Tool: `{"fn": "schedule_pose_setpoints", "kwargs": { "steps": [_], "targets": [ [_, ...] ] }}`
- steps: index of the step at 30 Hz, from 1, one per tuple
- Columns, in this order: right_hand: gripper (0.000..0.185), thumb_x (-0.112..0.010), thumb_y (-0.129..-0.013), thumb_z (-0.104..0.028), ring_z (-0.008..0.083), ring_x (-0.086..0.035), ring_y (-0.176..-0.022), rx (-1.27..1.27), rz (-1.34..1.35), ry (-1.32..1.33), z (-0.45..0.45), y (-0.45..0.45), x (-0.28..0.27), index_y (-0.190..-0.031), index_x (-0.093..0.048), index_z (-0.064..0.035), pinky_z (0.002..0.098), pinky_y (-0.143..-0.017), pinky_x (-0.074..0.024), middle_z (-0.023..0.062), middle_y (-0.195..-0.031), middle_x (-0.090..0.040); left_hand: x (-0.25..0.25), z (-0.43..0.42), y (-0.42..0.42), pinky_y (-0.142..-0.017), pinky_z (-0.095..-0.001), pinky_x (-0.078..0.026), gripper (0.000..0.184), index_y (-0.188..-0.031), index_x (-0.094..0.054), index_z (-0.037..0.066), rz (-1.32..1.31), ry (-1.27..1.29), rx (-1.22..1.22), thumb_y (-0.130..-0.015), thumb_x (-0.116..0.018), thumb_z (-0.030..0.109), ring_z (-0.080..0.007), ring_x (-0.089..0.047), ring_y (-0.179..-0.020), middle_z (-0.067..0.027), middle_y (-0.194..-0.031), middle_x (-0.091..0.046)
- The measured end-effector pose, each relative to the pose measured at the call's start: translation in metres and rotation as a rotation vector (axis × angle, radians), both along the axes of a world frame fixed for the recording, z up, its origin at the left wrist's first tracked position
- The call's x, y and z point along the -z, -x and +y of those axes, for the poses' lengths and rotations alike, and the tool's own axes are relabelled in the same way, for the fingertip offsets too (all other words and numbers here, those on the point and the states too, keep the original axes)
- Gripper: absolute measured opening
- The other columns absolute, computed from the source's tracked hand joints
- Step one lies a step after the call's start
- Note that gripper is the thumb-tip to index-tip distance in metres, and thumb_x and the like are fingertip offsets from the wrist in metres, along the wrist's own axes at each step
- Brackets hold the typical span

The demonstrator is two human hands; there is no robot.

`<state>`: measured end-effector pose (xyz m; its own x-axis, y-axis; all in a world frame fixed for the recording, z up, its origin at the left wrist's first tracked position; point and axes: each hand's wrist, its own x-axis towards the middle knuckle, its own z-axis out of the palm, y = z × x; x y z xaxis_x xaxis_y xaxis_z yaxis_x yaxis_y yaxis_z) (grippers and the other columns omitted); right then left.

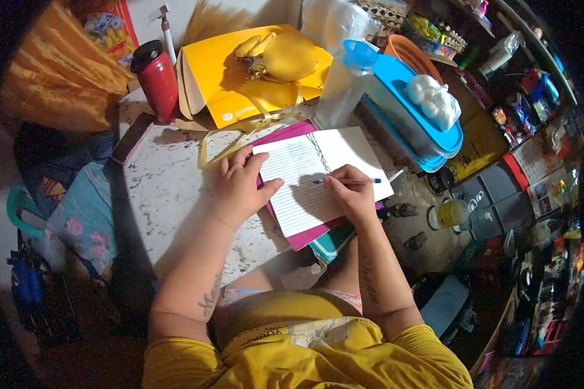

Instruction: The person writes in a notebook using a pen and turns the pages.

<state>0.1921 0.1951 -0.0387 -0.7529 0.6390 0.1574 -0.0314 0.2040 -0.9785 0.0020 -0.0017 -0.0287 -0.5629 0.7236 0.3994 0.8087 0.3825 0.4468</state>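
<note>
An open notebook (298,201) with lined pages lies tilted on a worn white table (169,194), with a magenta cover showing beneath it. Handwriting covers the upper part of its left page. My right hand (352,198) is closed round a blue-capped pen (370,181), whose tip is over the page near the spiral binding. My left hand (243,188) rests with fingers apart on the notebook's left edge, a ring on one finger. Under the notebook's lower edge, a teal item (331,243) sticks out.
Beyond the notebook are a yellow bag (214,78) with bananas (256,55) and a round yellow thing on it, and a red tumbler (158,87). A phone (133,138) lies at the left edge. A clear pitcher (340,91) and blue-lidded container (396,78) stand right.
</note>
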Motion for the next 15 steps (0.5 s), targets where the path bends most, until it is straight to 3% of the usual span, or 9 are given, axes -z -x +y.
{"fn": "schedule_pose_setpoints", "kwargs": {
  "steps": [10, 13, 15],
  "targets": [
    [0.023, -0.072, -0.1, -0.021, 0.0062, -0.052, -0.071, 0.034, 0.026, -0.003, -0.004, 0.002, -0.003, -0.085, -0.066, -0.004, 0.0242, -0.064, -0.0396, -0.0005, -0.08, -0.066, -0.002, -0.002, -0.001, -0.113, -0.0523, -0.038, 0.061, -0.131, -0.067, 0.011, 0.035, 0.009, 0.022, -0.082, -0.081, 0.045, -0.0439, -0.048, -0.129, -0.018, -0.146, -0.053],
    [0.021, -0.07, -0.102, -0.021, 0.0072, -0.051, -0.07, 0.119, 0.014, 0.0, -0.003, 0.005, -0.003, -0.093, -0.065, -0.0027, 0.0249, -0.063, -0.0399, 0.0021, -0.083, -0.069, -0.004, -0.002, -0.001, -0.115, -0.0524, -0.037, 0.063, -0.133, -0.065, 0.013, 0.0, 0.041, 0.013, -0.079, -0.083, 0.041, -0.0448, -0.045, -0.133, -0.0188, -0.146, -0.053],
    [0.017, -0.068, -0.102, -0.018, 0.0089, -0.049, -0.068, 0.194, 0.171, 0.091, -0.001, 0.01, -0.001, -0.105, -0.064, -0.0011, 0.0259, -0.062, -0.0394, 0.006, -0.091, -0.072, -0.006, -0.002, -0.002, -0.115, -0.0523, -0.037, 0.063, -0.133, -0.065, 0.013, -0.013, 0.043, 0.013, -0.079, -0.084, 0.041, -0.0448, -0.045, -0.133, -0.0189, -0.146, -0.052]
  ]
}}
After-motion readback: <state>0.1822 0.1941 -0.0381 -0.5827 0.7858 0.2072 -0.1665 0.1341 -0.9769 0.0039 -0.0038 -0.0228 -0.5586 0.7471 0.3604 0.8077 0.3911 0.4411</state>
